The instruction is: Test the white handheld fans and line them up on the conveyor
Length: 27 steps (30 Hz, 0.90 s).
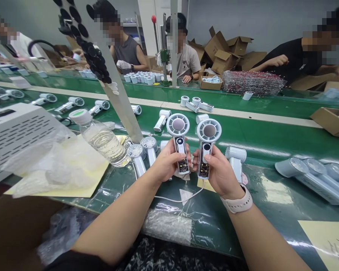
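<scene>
My left hand (169,160) is closed round a light-blue handheld fan (178,130). Its round head points up, the circuit board shows in the open handle, and the small display reads 20. Beside it, my right hand (217,167) grips a second handheld fan (209,133), also with bare circuitry; its display is dark. A white cable (199,194) runs from the lower end of this fan along the table. Both thumbs press on the handle fronts. Two more fans (138,160) lie left of my hands, and another fan (235,160) is partly hidden behind my right hand.
A liquid-filled plastic bottle (101,139) leans beside a grey vented box (22,139). A metal post (121,101) rises left of my hands. Several fans (316,177) lie at right. Beyond the green conveyor (260,131), co-workers sit near cardboard boxes (223,52).
</scene>
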Each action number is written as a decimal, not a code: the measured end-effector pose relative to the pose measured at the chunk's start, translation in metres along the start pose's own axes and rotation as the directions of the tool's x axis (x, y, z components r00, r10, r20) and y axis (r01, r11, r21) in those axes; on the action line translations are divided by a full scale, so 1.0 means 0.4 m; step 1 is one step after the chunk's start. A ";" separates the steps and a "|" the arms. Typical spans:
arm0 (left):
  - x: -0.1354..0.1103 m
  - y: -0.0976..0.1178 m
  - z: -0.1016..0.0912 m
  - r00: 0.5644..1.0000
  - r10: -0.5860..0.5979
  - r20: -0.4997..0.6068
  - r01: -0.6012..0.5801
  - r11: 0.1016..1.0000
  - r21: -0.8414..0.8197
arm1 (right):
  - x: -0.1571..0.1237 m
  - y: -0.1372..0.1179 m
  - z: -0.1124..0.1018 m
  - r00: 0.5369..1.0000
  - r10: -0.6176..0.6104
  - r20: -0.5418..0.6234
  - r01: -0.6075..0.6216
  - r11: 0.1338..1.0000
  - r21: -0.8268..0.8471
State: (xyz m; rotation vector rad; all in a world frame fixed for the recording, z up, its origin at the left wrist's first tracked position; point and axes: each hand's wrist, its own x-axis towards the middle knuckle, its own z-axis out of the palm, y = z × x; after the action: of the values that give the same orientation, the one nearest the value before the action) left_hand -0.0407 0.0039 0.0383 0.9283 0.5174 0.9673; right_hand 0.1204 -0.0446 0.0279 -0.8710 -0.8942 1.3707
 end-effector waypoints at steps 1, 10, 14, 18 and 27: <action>0.002 -0.001 -0.001 1.000 -0.007 -0.005 0.007 1.000 0.000 | 0.000 0.000 0.001 1.000 0.002 -0.006 -0.002 1.000 0.012; 0.004 -0.001 -0.009 0.999 0.042 -0.013 -0.041 0.999 0.005 | -0.001 -0.001 0.006 1.000 0.014 -0.016 -0.014 1.000 0.004; 0.007 -0.008 -0.010 0.995 0.075 0.066 -0.079 0.995 0.057 | 0.001 -0.003 0.000 1.000 -0.004 0.003 0.004 1.000 0.005; 0.012 -0.011 -0.009 0.999 0.043 0.009 -0.043 0.996 0.084 | 0.006 0.006 -0.003 1.000 0.004 -0.015 -0.004 1.000 0.020; 0.015 -0.023 -0.013 0.998 0.046 -0.045 -0.039 0.987 0.157 | 0.010 0.015 0.000 0.997 0.009 -0.072 -0.007 1.000 0.027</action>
State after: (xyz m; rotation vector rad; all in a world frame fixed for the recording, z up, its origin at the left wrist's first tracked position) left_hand -0.0372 0.0091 0.0280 1.0623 0.6236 1.0002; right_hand 0.1180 -0.0407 0.0227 -0.8990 -0.8160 1.3470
